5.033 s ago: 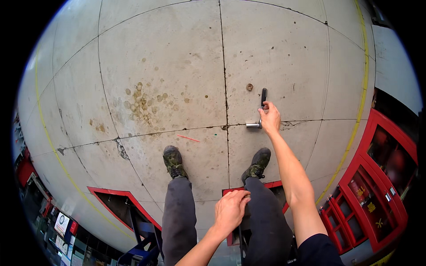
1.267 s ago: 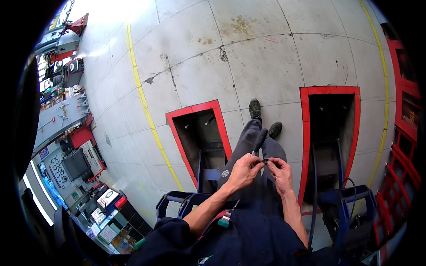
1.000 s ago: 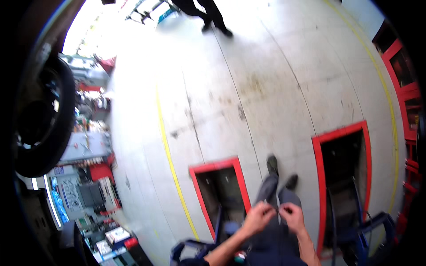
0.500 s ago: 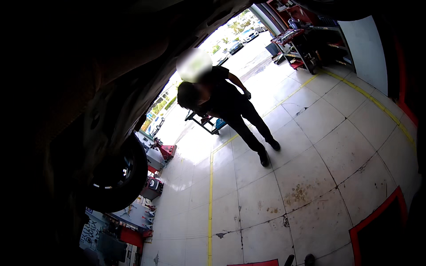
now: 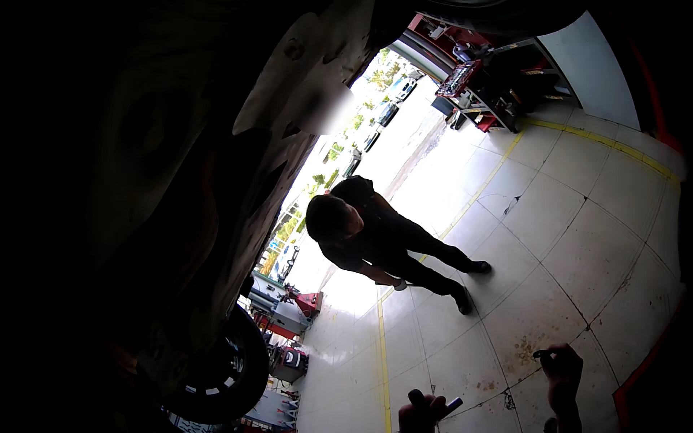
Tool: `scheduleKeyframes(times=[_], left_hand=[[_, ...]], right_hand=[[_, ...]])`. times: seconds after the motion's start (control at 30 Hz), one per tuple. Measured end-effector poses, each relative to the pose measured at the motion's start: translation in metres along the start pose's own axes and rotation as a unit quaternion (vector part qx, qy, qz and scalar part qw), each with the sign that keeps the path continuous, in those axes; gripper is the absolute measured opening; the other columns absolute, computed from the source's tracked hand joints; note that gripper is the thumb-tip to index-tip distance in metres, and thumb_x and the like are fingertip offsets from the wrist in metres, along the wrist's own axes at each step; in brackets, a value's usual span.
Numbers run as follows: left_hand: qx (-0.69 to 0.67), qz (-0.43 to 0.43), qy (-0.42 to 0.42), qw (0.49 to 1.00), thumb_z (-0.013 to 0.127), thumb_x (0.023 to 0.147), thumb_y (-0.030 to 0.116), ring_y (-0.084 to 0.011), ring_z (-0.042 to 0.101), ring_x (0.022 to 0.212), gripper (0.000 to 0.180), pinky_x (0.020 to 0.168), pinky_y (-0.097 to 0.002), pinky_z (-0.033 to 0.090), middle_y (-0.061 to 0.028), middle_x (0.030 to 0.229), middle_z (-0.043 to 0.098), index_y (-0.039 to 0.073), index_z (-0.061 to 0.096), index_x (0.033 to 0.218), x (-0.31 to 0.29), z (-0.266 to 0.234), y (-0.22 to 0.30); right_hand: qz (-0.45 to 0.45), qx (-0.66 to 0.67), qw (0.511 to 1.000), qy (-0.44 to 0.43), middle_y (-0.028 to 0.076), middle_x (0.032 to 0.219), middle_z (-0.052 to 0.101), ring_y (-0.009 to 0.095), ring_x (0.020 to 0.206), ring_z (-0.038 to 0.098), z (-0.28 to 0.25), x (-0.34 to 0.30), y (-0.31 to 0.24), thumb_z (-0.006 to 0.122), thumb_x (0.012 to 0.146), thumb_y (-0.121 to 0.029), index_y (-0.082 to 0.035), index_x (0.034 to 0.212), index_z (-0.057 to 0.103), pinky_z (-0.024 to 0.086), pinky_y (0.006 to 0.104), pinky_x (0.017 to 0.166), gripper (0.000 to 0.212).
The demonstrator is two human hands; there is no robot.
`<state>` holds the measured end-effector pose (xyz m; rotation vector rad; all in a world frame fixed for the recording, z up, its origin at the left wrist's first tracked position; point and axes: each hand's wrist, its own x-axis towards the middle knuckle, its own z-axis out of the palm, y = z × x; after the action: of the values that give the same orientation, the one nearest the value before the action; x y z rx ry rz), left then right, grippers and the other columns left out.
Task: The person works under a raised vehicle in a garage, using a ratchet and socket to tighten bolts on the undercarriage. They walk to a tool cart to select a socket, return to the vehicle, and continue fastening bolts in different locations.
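Observation:
At the lower edge, my left hand (image 5: 420, 416) is closed around a short rod-like thing (image 5: 453, 405) whose pale end sticks out to the right. What kind of thing it is cannot be told in the dim light. Farther right, my right hand (image 5: 563, 369) is raised above the floor with its fingers pinched. A small dark piece (image 5: 538, 354) shows at its fingertips, too small to name. The two hands are apart. Overhead and to the left is a dark vehicle underside (image 5: 271, 101), with a wheel (image 5: 253, 372) below it; neither hand touches them.
A person in dark clothes (image 5: 382, 224) stands ahead on the tiled floor (image 5: 534, 281), bent slightly forward. Yellow lines (image 5: 384, 361) cross the tiles. A tool cart (image 5: 465, 83) stands at the far right, red equipment (image 5: 307, 303) at the left. Parked cars (image 5: 388, 113) are outside.
Both my hands have come into view from below, holding small things. The person ahead has shifted and leans, and the cart beside them is out of sight. My view has turned.

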<state>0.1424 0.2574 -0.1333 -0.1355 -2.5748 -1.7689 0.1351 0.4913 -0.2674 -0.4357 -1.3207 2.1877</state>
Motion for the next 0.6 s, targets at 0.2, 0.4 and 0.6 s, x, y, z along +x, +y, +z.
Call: scheduleKeyframes(times=[0.2, 0.4, 0.6], left_hand=[[0.063, 0.311, 0.086, 0.944, 0.057, 0.098, 0.008, -0.0071, 0.042, 0.043, 0.022, 0.043, -0.0232, 0.034, -0.0019, 0.060, 0.053, -0.008, 0.058, 0.113, 0.121, 0.026, 0.177], [0.189, 0.566, 0.240, 0.766, 0.052, 0.104, 0.021, -0.0100, 0.061, 0.047, 0.026, 0.043, -0.0214, 0.043, -0.0054, 0.060, 0.064, -0.003, 0.063, 0.104, 0.175, 0.086, 0.310], [0.603, 0.292, 0.551, 0.497, 0.044, 0.104, 0.020, -0.0358, 0.055, 0.124, 0.052, 0.101, -0.0491, 0.050, -0.0235, 0.146, 0.043, 0.018, 0.031, 0.155, 0.186, 0.054, 0.329]], right_hand=[[-0.230, 0.023, 0.967, -0.106, 0.001, 0.070, 0.058, 0.004, 0.055, 0.046, 0.090, 0.113, -0.119, 0.070, 0.089, 0.000, -0.004, 0.098, 0.068, 0.034, 0.0233, 0.049, 0.010], [-0.505, 0.055, 0.854, -0.112, 0.011, 0.093, 0.072, 0.020, 0.081, 0.073, 0.142, 0.205, -0.253, 0.063, 0.092, 0.000, -0.003, 0.105, 0.069, 0.061, 0.0309, 0.068, 0.015], [-0.551, 0.124, 0.808, -0.165, 0.011, 0.092, 0.072, 0.020, 0.081, 0.073, 0.195, 0.236, -0.291, 0.070, 0.089, -0.007, -0.002, 0.100, 0.070, 0.060, 0.0285, 0.064, 0.012]])
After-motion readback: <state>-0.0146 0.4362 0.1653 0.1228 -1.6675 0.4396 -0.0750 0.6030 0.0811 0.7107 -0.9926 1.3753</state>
